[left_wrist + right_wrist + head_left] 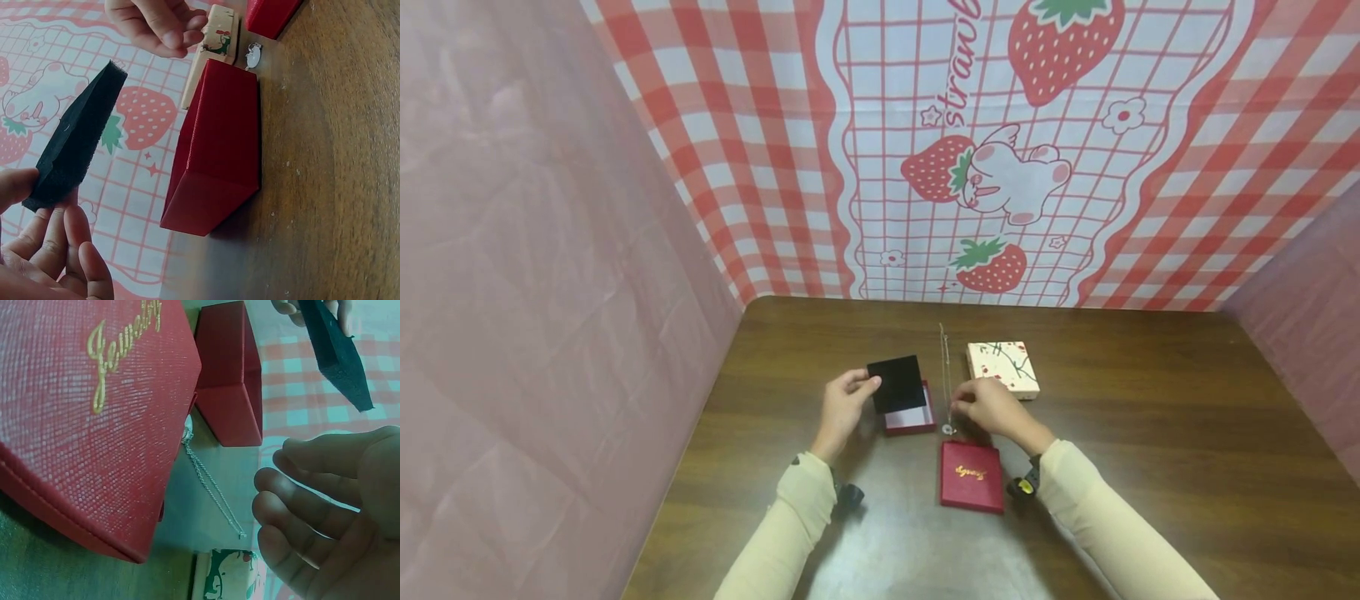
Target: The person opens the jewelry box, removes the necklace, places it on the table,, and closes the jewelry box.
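Observation:
My left hand (842, 408) pinches a square black foam insert (898, 383) by its edge, thumb on one face and fingers on the other. The insert is raised over a red jewelry box base (910, 422), whose pale inside partly shows. To the right of the base a silver necklace (946, 375) lies stretched out, its pendant (948, 430) toward me. Over the chain hovers my right hand (996, 408); its fingers (300, 500) are loosely bent, and the right wrist view shows nothing between them. The red lid (972, 477) with gold lettering sits nearer to me.
A cream box (1011, 367) with a floral print stands behind my right hand. All of it rests on a brown wooden table (1150, 433). A red-checked strawberry cloth (880, 158) hangs along the back edge, with pink cloth (550, 292) at the left side.

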Demonstrator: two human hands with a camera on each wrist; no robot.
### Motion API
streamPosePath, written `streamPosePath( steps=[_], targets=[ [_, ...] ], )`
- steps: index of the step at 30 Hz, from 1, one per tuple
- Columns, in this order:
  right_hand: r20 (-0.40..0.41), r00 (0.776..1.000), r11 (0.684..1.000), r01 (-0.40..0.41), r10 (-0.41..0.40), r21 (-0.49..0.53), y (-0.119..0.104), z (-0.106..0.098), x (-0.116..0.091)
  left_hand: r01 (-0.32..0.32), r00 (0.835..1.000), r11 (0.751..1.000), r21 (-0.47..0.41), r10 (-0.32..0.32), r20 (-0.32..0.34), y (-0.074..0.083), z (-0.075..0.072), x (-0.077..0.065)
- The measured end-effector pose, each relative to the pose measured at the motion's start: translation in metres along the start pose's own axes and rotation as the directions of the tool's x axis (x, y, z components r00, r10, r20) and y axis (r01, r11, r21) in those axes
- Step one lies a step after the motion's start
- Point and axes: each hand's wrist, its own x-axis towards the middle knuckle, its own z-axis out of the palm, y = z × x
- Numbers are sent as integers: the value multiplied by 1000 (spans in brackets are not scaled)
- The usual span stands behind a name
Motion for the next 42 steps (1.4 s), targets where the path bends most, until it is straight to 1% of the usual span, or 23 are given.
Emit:
streamPosePath(
  steps=[3,5,12,18,22,24,27,31,35,42],
  targets=[
    [-15,1000,1000,-9,9,25,-1,-1,-1,-2,1000,1000,1,2,0,2,0,-1],
    [-28,1000,999,2,-1,37,-1,-2,0,-2,1000,1000,-2,2,1,2,-1,-2],
    [-94,993,996,68,-64,49,-4,-3,0,0,1000,1000,5,0,9,3,-1,-2],
    [-143,985,992,103,-92,72,-6,-2,0,9,1000,1000,4,-9,17,4,-1,-4],
    [-163,979,987,139,-125,76,-8,-3,0,12,1000,1000,4,-13,22,2,0,-5],
    [-154,979,984,150,-135,95,-10,-4,0,16,1000,1000,3,-16,25,1,1,-5],
    [-119,983,978,153,-136,139,-15,-6,1,13,1000,1000,8,-13,24,-1,1,-5],
    [-64,988,968,154,-144,198,-21,-8,2,12,1000,1000,3,-12,25,0,1,-5],
    [-28,988,962,152,-150,226,-25,-8,3,7,999,1000,-7,-6,35,1,2,-5],
    [-16,984,964,176,-177,200,-25,-5,4,7,999,1000,-26,-6,43,2,3,-6]
  ],
)
